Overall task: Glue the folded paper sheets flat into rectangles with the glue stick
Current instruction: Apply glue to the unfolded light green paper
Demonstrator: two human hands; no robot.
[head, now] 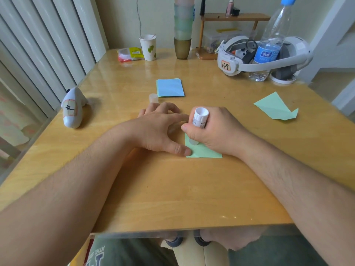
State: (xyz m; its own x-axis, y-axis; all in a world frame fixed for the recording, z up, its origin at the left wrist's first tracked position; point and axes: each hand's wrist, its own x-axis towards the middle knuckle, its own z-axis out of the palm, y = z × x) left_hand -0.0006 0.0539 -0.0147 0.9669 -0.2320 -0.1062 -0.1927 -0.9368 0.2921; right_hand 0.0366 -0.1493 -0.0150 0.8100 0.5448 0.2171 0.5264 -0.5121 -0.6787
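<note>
A light green folded sheet (205, 152) lies on the wooden table (172, 198) in front of me, mostly covered by my hands. My right hand (215, 131) grips a white glue stick (199, 120) with its tip down on the green sheet. My left hand (159, 129) rests spread on the table, its thumb pressing the sheet's left corner. The glue stick's translucent cap (153, 98) stands just beyond my left hand. A stack of blue folded sheets (170, 87) lies farther back. Another green folded sheet (276, 107) lies at the right.
A white shark-shaped toy (74, 109) lies at the left. At the back stand a paper cup (148, 47), a tall stack of cups (182, 27), a headset (249, 54), a water bottle (269, 43) and a small wooden shelf (230, 18). The table's front edge runs near my lap.
</note>
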